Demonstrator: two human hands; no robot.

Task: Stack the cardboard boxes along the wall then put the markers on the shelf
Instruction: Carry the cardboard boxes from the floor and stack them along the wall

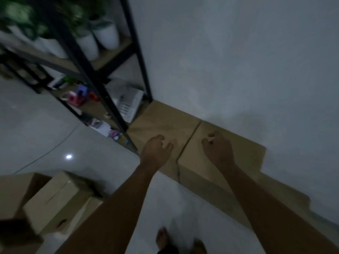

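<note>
Two cardboard boxes are lying side by side against the wall (238,61) in the head view: the left box (163,120) is sitting just beside the foot of the black shelf (117,74), and the right box (245,149) is touching it along a dark seam. Both hands are hovering over these box tops. The left hand (156,149) is reaching over the near edge of the left box, its grip loosely curled and holding nothing. The right hand (218,149) is hanging over the right box, fingers also loosely bent and holding nothing; whether either hand is touching the cardboard I cannot tell. More cardboard is lying low along the wall toward the near right, blurred. At the near left, loose boxes (55,200) are piling on the pale floor (55,125), well apart from the wall. The shelf is carrying white plant pots (106,35) on an upper level and small colourful items (80,96) lower down, too blurred to tell whether any are markers. Bare feet (162,239) are showing at the near edge.
</note>
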